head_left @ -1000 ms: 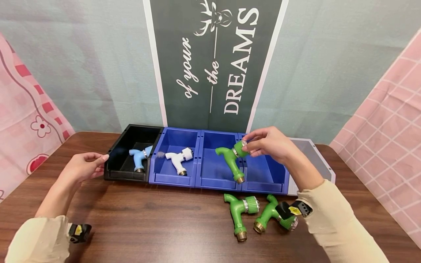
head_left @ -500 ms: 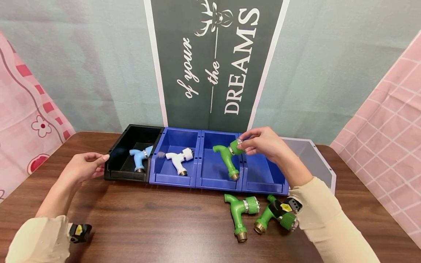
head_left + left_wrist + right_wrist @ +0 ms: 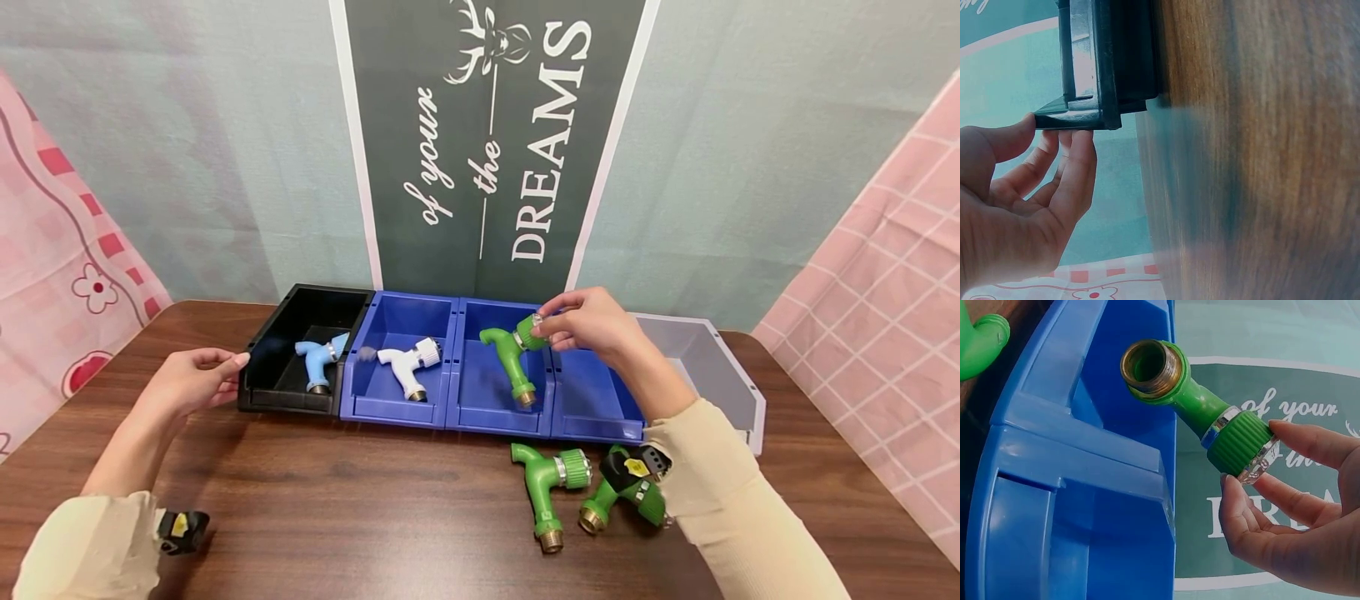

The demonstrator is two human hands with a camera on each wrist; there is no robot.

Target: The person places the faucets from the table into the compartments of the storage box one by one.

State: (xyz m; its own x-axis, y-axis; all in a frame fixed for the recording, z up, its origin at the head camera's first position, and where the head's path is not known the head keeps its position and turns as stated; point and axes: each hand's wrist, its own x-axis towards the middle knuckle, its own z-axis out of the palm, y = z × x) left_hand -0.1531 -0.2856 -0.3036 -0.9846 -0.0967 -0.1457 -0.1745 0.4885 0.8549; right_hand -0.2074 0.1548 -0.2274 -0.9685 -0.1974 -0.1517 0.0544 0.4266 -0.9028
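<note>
My right hand (image 3: 588, 325) pinches a green tap (image 3: 512, 362) by its ribbed handle, thumb on one side and fingers on the other. The tap hangs over the middle blue bin (image 3: 491, 419), its brass threaded end (image 3: 1147, 365) facing the camera in the right wrist view. My left hand (image 3: 191, 382) holds the outer side of the black bin (image 3: 288, 402), with the thumb (image 3: 1019, 134) at the rim and fingertips against the wall. A light blue tap (image 3: 318, 362) lies in the black bin, and a white tap (image 3: 408, 367) in the left blue bin (image 3: 390, 410).
Two more green taps lie on the wooden table (image 3: 337, 508): one green tap (image 3: 543, 492) before the bins, another green tap (image 3: 600, 504) partly behind the right wrist camera. A third blue bin (image 3: 592, 427) and a grey bin (image 3: 697, 350) end the row. A printed curtain (image 3: 712, 167) hangs behind.
My right hand has moved left with the green tap, from the divider between two blue bins to over the middle one. The left hand has stayed at the black bin.
</note>
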